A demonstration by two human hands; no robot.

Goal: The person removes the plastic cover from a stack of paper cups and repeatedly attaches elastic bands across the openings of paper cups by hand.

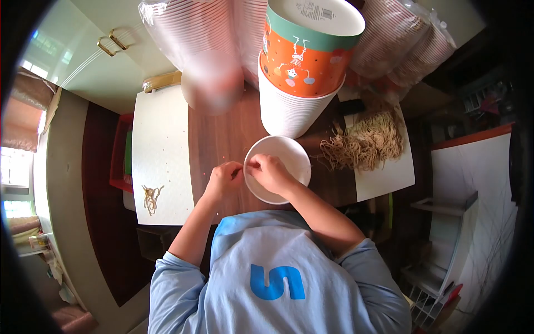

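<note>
A white paper bucket [295,158] stands in front of me on the brown wooden tabletop, its round opening facing up. My right hand [268,171] reaches into it, fingers pinched together against the inner left wall. Just outside that same wall is my left hand [227,177], its fingers curled closed near the rim. Whatever lies between the fingertips is too small or hidden to make out. Behind the bucket rises a tall stack of nested white paper buckets [292,103], topped by an upside-down orange and green printed bucket [306,61] with skeleton figures.
A heap of tan cords [370,142] lies on the right over a white board [384,181]. A few loose cords [151,199] rest on the left white board [162,133]. Plastic-wrapped stacks [189,33] of buckets stand at the back, with more wrapped stacks [397,42] at back right.
</note>
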